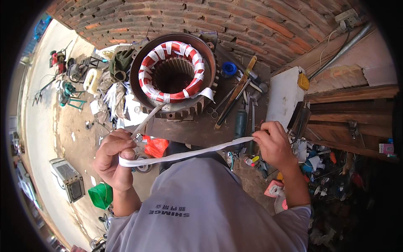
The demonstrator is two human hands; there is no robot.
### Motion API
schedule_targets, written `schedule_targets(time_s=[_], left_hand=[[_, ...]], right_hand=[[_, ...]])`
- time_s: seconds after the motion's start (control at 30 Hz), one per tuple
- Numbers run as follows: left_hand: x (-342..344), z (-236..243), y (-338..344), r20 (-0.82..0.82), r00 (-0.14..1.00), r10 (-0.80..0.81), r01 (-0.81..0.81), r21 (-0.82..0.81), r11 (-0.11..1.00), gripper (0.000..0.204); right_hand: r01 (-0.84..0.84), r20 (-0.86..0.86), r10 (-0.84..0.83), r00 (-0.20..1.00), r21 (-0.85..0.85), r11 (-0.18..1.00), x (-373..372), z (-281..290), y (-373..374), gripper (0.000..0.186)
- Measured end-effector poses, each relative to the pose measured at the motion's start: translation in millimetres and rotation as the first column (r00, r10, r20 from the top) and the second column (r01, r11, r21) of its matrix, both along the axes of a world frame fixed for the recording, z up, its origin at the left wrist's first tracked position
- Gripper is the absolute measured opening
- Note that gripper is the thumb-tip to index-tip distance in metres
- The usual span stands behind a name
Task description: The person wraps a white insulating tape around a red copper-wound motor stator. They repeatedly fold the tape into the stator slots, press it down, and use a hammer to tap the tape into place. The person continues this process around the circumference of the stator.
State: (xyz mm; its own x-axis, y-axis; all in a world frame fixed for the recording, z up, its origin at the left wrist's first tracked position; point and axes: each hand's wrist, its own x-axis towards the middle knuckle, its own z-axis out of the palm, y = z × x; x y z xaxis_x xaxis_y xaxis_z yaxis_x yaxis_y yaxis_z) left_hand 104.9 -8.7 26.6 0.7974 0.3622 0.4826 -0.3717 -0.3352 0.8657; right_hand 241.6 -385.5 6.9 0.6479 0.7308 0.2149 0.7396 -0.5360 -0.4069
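Note:
A long white cloth tape [189, 156] stretches across in front of my chest. My left hand [115, 157] is closed on it, with the tape looped over the thumb and a further length running up to the motor stator [136, 90]. Between thumb and fingertips, my right hand [273, 145] pinches the tape's other end. The stator stands on the bench ahead of me, its round metal housing open at the top. Inside its rim sits a ring of red winding [147, 86], bound at intervals with white tape. A loose white tape tail [207, 93] sticks out at the ring's right.
Right of the stator, the dark bench [184, 130] carries a wooden-handled tool [237, 92], scissors [214, 112], a hammer [262, 87] and a blue tape roll [229, 68]. A brick wall [201, 21] stands behind. Down left are a green bucket [100, 195] and a red bag [155, 147].

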Motion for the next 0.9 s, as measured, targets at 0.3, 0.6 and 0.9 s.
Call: schedule_targets(time_s=[0.3,0.6,0.9], left_hand=[[-6,18,-9,0.035,0.977,-0.212,0.192,0.296,0.936,0.018],[-36,-3,-17,-0.293,0.91,-0.295,0.408,0.495,0.767,0.026],[-25,-64,-78,-0.402,0.902,-0.155,-0.118,-0.576,0.809,0.098]], right_hand=[[0.6,-0.677,0.279,0.681,0.734,0.317,-23,-57,1,0.024],[0.813,-0.351,0.86,0.37,0.571,-0.117,-8,-40,-13,0.027],[0.783,-0.334,0.867,0.371,0.614,-0.099,-36,-25,-33,0.031]])
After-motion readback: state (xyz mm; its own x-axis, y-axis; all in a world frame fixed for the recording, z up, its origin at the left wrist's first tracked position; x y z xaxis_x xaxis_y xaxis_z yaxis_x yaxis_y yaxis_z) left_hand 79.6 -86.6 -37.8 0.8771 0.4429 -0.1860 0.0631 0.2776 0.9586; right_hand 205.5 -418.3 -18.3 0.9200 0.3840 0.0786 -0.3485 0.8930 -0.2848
